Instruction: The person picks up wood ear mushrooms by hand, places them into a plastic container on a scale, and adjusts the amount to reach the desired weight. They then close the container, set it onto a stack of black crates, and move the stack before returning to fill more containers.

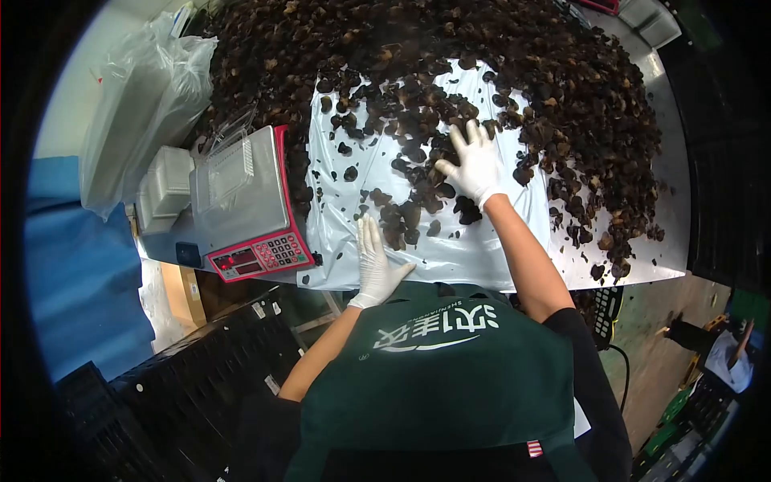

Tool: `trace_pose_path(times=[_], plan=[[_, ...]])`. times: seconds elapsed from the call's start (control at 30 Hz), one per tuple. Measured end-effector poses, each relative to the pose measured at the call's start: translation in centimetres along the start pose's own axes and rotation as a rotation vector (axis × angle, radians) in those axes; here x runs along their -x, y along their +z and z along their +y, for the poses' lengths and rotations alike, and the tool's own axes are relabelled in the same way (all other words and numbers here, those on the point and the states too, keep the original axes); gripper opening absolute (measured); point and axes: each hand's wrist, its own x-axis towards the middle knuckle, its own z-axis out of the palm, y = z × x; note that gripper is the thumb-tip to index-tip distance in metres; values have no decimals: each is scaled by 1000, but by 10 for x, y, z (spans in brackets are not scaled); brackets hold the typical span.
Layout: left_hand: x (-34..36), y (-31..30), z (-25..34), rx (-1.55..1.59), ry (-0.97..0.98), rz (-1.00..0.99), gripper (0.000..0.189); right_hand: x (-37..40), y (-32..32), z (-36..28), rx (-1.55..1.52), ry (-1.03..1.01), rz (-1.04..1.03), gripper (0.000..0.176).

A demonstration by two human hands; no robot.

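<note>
In the head view, a large heap of dark dried pieces [450,48] fills the upper half of the frame, spread over a metal table [673,185] and spilling down onto a pale plastic sheet [490,241] at the centre. The right hand [475,167], in a white glove, lies just right of centre with its fingers spread open and flat on the pieces at the lower edge of the heap; it grips nothing. The left hand [376,263], also gloved in white, is lower and left of centre. It rests palm down on the sheet near its front edge, fingers straight and together, closed on nothing, with a few loose pieces just above its fingertips. To the left of the sheet stands a weighing scale [241,205] with a red keypad [281,251] at its front, and a clear plastic container [229,165] sits open on its platform. Left of the scale is a stack of white trays [165,189], and above that, in the upper left, crumpled clear plastic bags [144,96]. A green apron [442,377] fills the bottom centre, and black crates [193,386] sit at the lower left.
</note>
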Motion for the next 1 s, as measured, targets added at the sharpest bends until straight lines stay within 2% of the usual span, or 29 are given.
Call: trace_pose_path(times=[0.07,0.13,0.17,0.2,0.27,0.33,0.37,0.4,0.47,0.5,0.53,0.6,0.7,0.73,0.8,0.83,0.93,1.0], plan=[[-1,-2,3,3,-6,5,132,20,8,-20,-16,-144,-117,72],[0,1,2,12,-18,-1,133,43,-12,-51,-104,-320,-341,67],[1,5,-1,19,-21,16,133,64,-7,-61,-128,-440,-341,69],[2,10,-4,26,-24,33,134,77,-13,-68,-159,-519,-428,70],[1,15,-8,32,-30,49,133,101,-22,-77,-206,-598,-431,57],[0,15,-7,56,-35,60,131,111,-17,-62,-471,-508,-310,32],[1,13,-5,93,-32,72,131,110,-20,-49,-462,-441,-218,16],[2,13,-5,93,-39,68,131,99,-35,-33,-555,-282,-237,13],[1,13,-7,86,-42,45,132,89,-35,-7,-642,97,39,21],[1,12,-6,82,-56,32,133,82,-46,0,-590,114,93,37],[1,12,-6,81,-62,31,133,84,-35,12,-239,126,139,53],[0,12,-6,75,-66,27,134,94,-22,20,-155,98,31,61],[1,13,-7,91,-58,41,134,115,-21,-16,-294,-68,-223,61],[0,12,-6,99,-52,50,135,123,-16,-29,-338,-151,-226,59],[0,12,-6,96,-54,50,134,124,-10,-44,-403,-258,-186,54],[1,11,-6,91,-53,47,133,117,-9,-45,-470,-253,-68,48],[1,14,-8,78,-42,58,132,66,-2,-25,-501,-92,75,39],[1,14,-8,64,-33,67,131,31,12,-15,-345,-89,95,43]])
